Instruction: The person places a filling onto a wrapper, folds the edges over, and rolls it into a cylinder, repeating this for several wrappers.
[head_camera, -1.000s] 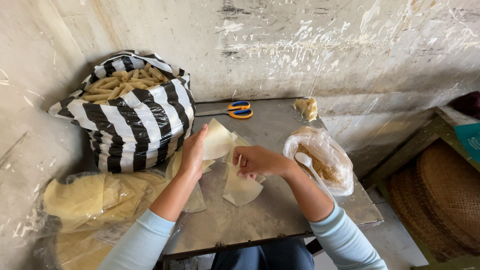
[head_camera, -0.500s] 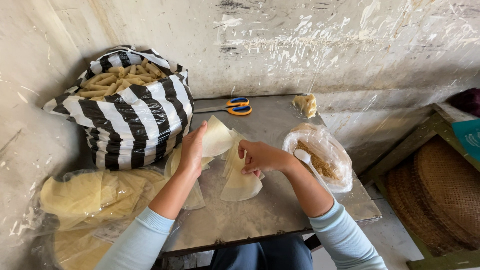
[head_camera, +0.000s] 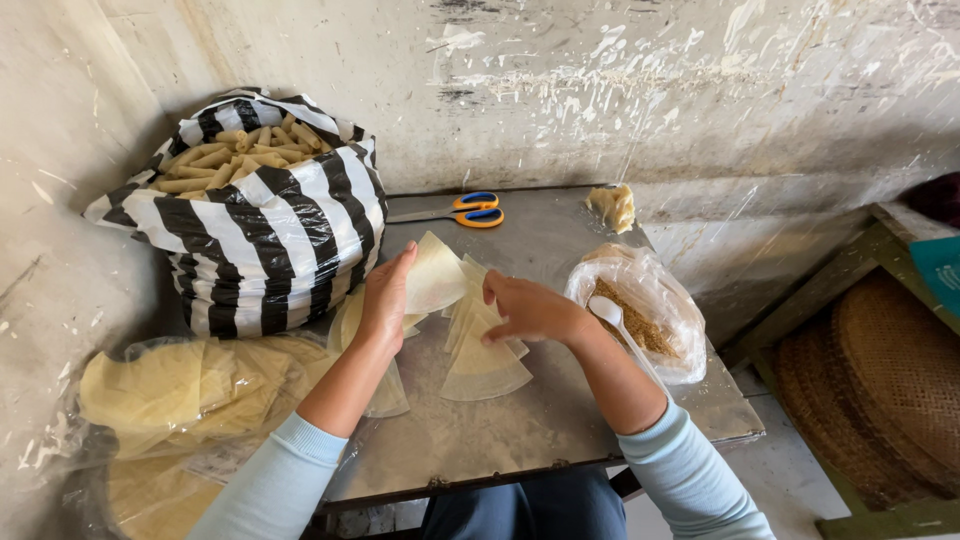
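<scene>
At the frame's centre the left hand (head_camera: 385, 300) lifts one thin pastry wedge (head_camera: 436, 277) with curled fingers while the right hand (head_camera: 528, 310), fingers spread, should press the stack (head_camera: 484, 352) flat on the table (head_camera: 560, 420), so peel slowly.

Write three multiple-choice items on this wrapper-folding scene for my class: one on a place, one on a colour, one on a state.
1. Where do the scissors lie?
A. at the table's far edge
B. inside the striped bag
C. on the floor

2. What colours is the striped bag?
A. red and green
B. black and white
C. plain blue

3. How is the clear bag of filling?
A. knotted shut
B. open, spoon inside
C. empty

Answers: 1 A, they rest near the wall. 2 B, its bands show it. 3 B, a white spoon sits in its mouth.
</scene>
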